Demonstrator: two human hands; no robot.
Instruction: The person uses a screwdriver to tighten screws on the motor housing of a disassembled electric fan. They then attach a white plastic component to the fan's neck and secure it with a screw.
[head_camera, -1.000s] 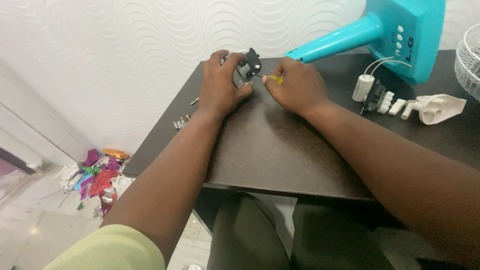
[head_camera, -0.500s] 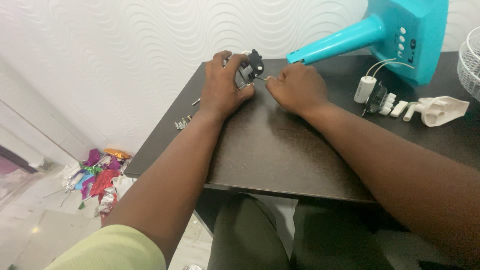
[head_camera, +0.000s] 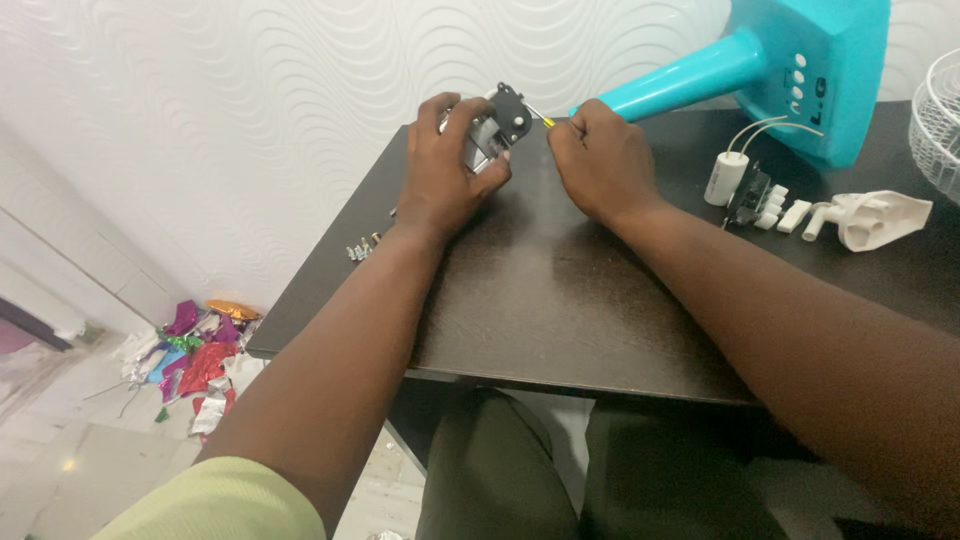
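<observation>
Pale green short sleeve (head_camera: 215, 500), bare forearms, dark olive trousers (head_camera: 500, 470).

A dark table (head_camera: 560, 300) fills the middle of the view. At two o'clock a turquoise fan base (head_camera: 800, 70) lies on it, its stem pointing toward ten o'clock. Just below the base sits a white capacitor (head_camera: 726, 178) with two thin wires, and beside it a black switch block (head_camera: 752, 195) with white buttons. A white plastic cap (head_camera: 880, 218) lies at three o'clock. A white wire grille (head_camera: 935, 125) shows at the right edge. Small screws (head_camera: 362, 248) rest near the table's nine o'clock edge. Coloured foil scraps (head_camera: 200, 350) litter the floor at eight o'clock. A wavy white wall (head_camera: 250, 100) stands behind.
</observation>
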